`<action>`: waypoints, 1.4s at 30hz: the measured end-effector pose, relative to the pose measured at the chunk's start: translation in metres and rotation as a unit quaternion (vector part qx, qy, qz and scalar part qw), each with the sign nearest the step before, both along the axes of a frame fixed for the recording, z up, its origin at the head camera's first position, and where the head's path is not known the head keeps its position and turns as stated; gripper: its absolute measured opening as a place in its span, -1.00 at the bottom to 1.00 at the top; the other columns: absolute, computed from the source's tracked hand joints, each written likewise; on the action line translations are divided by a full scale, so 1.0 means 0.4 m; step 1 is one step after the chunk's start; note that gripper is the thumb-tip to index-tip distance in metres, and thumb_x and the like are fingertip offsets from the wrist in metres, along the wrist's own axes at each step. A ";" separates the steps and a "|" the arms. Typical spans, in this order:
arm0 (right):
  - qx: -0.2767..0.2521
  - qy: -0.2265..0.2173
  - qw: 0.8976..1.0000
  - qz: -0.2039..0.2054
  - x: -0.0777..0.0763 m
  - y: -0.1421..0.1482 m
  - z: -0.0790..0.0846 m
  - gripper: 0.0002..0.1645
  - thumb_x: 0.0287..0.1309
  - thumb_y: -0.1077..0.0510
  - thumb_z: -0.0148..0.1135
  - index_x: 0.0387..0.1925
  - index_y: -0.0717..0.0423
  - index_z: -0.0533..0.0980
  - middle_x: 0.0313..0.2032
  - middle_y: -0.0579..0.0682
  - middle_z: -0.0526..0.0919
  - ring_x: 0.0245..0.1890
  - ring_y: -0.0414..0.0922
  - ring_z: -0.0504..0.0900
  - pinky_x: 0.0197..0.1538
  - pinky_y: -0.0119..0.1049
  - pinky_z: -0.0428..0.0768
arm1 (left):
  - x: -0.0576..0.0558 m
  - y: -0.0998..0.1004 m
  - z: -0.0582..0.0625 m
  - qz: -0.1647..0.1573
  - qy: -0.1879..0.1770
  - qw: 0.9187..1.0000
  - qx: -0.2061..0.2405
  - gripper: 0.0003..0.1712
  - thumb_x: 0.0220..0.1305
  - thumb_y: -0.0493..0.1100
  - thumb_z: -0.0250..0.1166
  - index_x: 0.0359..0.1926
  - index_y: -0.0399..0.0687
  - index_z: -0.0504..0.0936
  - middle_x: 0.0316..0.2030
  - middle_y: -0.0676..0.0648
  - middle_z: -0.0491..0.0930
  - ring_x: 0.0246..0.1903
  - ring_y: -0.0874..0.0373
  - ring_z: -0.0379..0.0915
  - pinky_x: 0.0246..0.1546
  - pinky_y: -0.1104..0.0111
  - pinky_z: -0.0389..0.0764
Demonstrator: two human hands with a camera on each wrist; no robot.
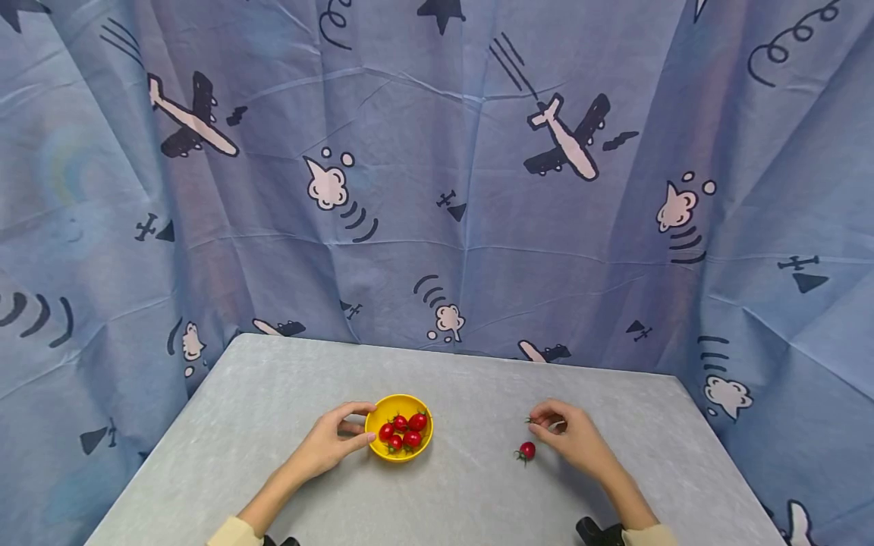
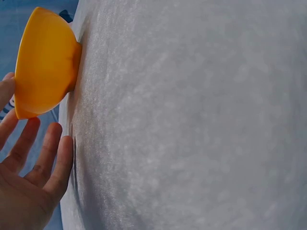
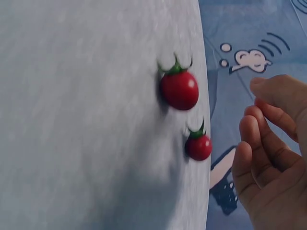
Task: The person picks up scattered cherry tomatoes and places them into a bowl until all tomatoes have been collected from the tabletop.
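A yellow bowl [image 1: 384, 409] holds several small red tomatoes [image 1: 412, 439] with green stems. My left hand [image 1: 330, 444] is at the bowl's left side, thumb and a finger touching the rim. In the left wrist view the other fingers [image 2: 51, 148] stretch out below the yellow bowl [image 2: 48, 60]. To the right, my right hand [image 1: 570, 436] hovers over the table, nothing held between thumb and fingers. A larger tomato [image 3: 179, 90] and a smaller-looking one [image 3: 198, 146] lie on the table in the right wrist view, apart from the right hand [image 3: 273, 148]. From the head, fingers mostly hide the farther tomato.
The pale grey table [image 1: 293, 379] carries the bowl and both loose tomatoes. Behind it hangs a blue curtain [image 1: 410, 227] printed with planes, running along the table's far edge and both sides.
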State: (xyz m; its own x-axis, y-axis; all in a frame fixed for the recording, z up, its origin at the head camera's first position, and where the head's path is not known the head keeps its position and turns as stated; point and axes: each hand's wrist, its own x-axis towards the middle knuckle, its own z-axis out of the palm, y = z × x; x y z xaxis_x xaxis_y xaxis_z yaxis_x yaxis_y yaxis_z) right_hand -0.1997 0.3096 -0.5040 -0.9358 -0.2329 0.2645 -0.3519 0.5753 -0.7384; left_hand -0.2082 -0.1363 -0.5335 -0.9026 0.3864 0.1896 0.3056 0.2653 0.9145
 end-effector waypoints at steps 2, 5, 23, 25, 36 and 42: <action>0.000 -0.006 1.000 -0.005 0.005 0.015 -0.003 -0.85 0.16 0.32 0.47 -0.23 0.21 0.65 -0.33 -0.05 0.70 -0.36 -0.18 0.63 -0.32 -0.30 0.63 | 0.000 0.000 0.001 0.000 -0.001 1.000 0.002 -0.46 0.28 -0.21 0.46 0.25 -0.22 0.56 0.14 -0.28 0.55 -0.13 -0.02 0.64 -0.16 0.33 0.67; 0.006 -0.013 1.000 -0.011 0.013 0.033 -0.008 -0.84 0.18 0.30 0.47 -0.22 0.21 0.65 -0.33 -0.04 0.69 -0.37 -0.19 0.62 -0.32 -0.30 0.64 | 0.001 0.000 0.002 0.000 -0.002 1.000 0.002 -0.46 0.29 -0.21 0.46 0.25 -0.21 0.56 0.15 -0.28 0.55 -0.12 -0.02 0.64 -0.15 0.31 0.67; 0.040 -0.067 0.997 0.014 0.052 0.032 -0.040 -0.50 0.05 0.08 0.60 -0.06 0.28 0.62 -0.19 0.00 0.65 -0.22 -0.04 0.61 -0.24 -0.26 0.63 | 0.000 0.001 0.001 0.003 -0.001 1.000 -0.004 -0.47 0.30 -0.21 0.45 0.25 -0.21 0.56 0.14 -0.29 0.54 -0.11 -0.03 0.64 -0.17 0.33 0.68; 0.052 -0.074 0.996 0.006 0.054 0.024 -0.039 -0.45 0.01 0.04 0.62 -0.05 0.27 0.62 -0.18 -0.01 0.64 -0.20 -0.04 0.60 -0.23 -0.27 0.62 | -0.001 0.000 -0.001 0.002 0.003 1.000 -0.005 -0.47 0.30 -0.21 0.45 0.24 -0.22 0.55 0.14 -0.30 0.54 -0.11 -0.05 0.64 -0.17 0.34 0.68; 0.094 -0.080 0.992 -0.007 0.038 -0.007 -0.046 -0.43 -0.07 -0.04 0.66 -0.11 0.21 0.64 -0.27 -0.10 0.61 -0.27 -0.10 0.57 -0.22 -0.27 0.60 | 0.000 -0.001 0.002 0.003 -0.002 1.000 -0.008 -0.46 0.30 -0.21 0.46 0.25 -0.21 0.55 0.15 -0.29 0.54 -0.11 -0.04 0.64 -0.16 0.31 0.68; 0.102 -0.090 0.991 -0.008 0.028 -0.020 -0.045 -0.61 -0.04 0.13 0.64 -0.20 0.14 0.63 -0.36 -0.13 0.57 -0.33 -0.14 0.53 -0.28 -0.30 0.55 | 0.001 -0.001 0.005 0.002 -0.013 1.000 -0.001 -0.46 0.30 -0.21 0.45 0.26 -0.21 0.55 0.16 -0.28 0.53 -0.10 -0.04 0.63 -0.16 0.35 0.67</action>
